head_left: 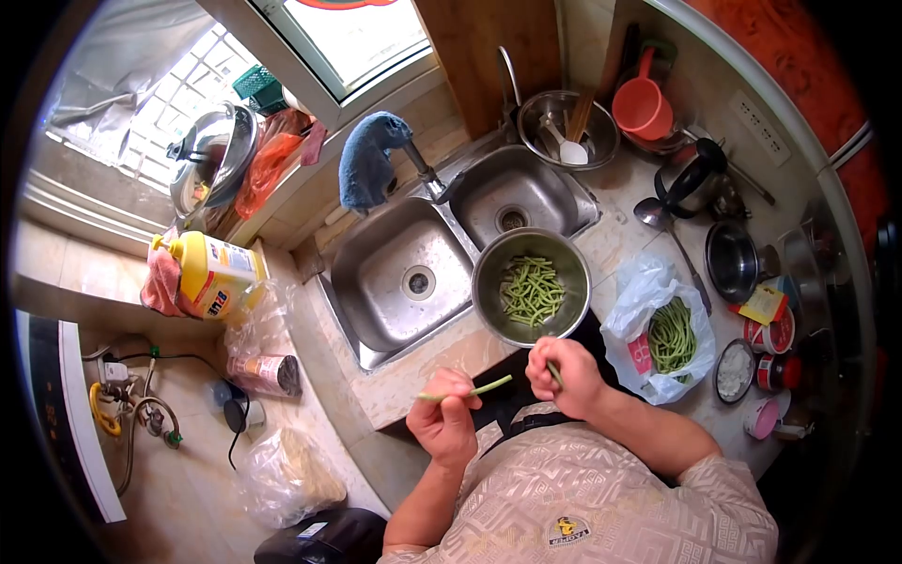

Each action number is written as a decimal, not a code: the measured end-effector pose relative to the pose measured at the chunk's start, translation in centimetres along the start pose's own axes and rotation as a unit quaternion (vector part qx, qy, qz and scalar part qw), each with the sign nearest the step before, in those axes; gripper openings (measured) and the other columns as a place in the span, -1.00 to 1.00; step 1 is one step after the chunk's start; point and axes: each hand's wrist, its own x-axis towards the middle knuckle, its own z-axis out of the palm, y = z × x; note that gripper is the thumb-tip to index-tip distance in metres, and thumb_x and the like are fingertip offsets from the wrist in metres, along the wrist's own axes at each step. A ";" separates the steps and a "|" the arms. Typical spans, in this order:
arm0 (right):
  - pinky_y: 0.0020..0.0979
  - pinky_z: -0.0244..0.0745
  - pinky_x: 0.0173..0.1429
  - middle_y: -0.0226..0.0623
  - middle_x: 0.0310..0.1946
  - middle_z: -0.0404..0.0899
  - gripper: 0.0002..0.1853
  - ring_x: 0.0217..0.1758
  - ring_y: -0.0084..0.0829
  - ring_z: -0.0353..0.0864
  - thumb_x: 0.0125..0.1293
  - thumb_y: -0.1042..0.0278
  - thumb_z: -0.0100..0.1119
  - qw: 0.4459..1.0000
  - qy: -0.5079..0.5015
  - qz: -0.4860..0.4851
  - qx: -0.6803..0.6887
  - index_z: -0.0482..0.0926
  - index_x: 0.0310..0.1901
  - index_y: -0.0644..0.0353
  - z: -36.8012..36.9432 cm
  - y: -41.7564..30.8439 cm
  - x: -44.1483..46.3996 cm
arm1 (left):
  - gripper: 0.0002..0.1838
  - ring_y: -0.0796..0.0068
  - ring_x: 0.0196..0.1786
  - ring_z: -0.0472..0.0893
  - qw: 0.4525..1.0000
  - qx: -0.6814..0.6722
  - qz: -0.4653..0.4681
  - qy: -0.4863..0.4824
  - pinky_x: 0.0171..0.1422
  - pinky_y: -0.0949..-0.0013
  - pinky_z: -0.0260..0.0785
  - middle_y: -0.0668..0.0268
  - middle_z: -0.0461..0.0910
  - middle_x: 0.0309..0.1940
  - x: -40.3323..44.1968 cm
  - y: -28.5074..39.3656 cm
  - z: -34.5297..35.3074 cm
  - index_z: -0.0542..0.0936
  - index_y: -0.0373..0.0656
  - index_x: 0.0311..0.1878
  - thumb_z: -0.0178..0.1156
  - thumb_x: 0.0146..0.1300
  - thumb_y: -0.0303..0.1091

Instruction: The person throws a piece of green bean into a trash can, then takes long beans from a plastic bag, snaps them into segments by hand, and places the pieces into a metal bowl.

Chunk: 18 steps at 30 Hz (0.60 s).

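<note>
My left hand [443, 418] pinches a green bean [491, 385], whose free end points right toward my other hand. Closed in front of my body, my right hand [569, 373] grips a short green bean piece [554, 374] that sticks out below the fingers. Just beyond my hands, a steel bowl [484, 273] stands at the sink's front edge with many snapped green bean pieces [532, 291] inside. On the right, long whole green beans [673, 336] lie in an open white plastic bag [624, 310].
A double steel sink [376, 268] lies behind the bowl, with a blue cloth [368, 155] over its faucet. At the back right sit a colander [601, 155] with utensils and a red ladle [643, 108]. A yellow jug [211, 273] and plastic-wrapped packages [291, 477] stand left.
</note>
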 end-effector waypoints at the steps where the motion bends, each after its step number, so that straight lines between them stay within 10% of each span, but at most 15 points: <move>1: -0.49 0.25 -0.54 -0.32 -0.58 0.40 -0.75 -0.65 -0.53 0.28 0.35 0.34 -0.22 1.000 -0.023 -0.019 0.010 0.46 -0.37 0.25 -0.6 0.1 0.1 | -0.75 0.47 -0.39 0.40 1.000 -0.006 -0.003 -0.014 -0.27 0.43 0.26 0.25 0.50 -0.41 0.2 0.6 0.3 0.57 -0.29 -0.23 0.12 0.38 -0.25; 7: -0.43 0.47 -0.42 -0.27 -0.47 0.50 -0.66 -0.51 -0.46 0.50 0.46 0.26 -0.21 0.980 -0.155 0.096 -0.081 0.51 -0.12 0.36 0.9 -1.6 -0.8 | -0.71 0.55 -0.21 0.53 0.962 0.055 -0.235 -0.125 -0.06 0.49 0.34 0.26 0.62 -0.27 -1.2 -0.8 -0.8 0.63 -0.37 -0.04 0.20 0.34 -0.32; 11: -0.57 0.37 -0.51 -0.35 -0.46 0.52 -0.73 -0.58 -0.63 0.41 0.41 0.35 0.00 0.948 -0.116 0.076 -0.285 0.51 0.02 0.34 2.9 -2.6 -1.8 | -0.74 0.62 -0.24 0.53 0.952 0.034 -0.288 -0.101 -0.11 0.54 0.38 0.33 0.59 -0.29 -0.8 0.2 0.2 0.61 -0.38 0.01 0.21 0.31 -0.45; 18: -0.63 0.21 -0.59 -0.36 -0.50 0.53 -0.85 -0.65 -0.67 0.33 0.39 0.41 0.04 0.958 -0.090 0.114 -0.248 0.52 -0.15 0.30 2.9 -2.4 -1.9 | -0.59 0.62 -0.22 0.55 0.944 -0.017 -0.312 -0.104 -0.03 0.53 0.40 0.31 0.61 -0.24 -1.0 -0.8 -1.6 0.48 -0.36 0.20 0.18 0.35 -0.36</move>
